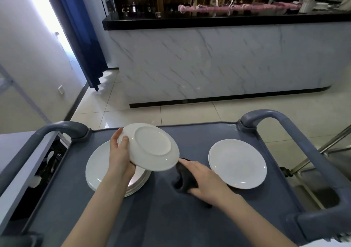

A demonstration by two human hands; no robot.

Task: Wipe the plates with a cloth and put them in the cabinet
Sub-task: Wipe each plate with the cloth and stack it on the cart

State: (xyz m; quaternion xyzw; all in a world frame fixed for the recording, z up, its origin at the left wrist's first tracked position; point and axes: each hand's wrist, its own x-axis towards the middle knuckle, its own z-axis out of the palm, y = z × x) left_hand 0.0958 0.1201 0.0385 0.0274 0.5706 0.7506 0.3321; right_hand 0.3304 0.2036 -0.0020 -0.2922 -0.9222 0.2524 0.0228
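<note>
Above the stack (95, 168), left hand (120, 156) grips plate (152, 146) rim.

Bare left forearm (106, 199), bare right forearm (252, 214)

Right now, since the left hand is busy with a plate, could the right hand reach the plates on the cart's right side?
Likely yes: the right hand lies beside those plates, nothing between or on them. But it grips the dark cloth, so drop that first.
</note>
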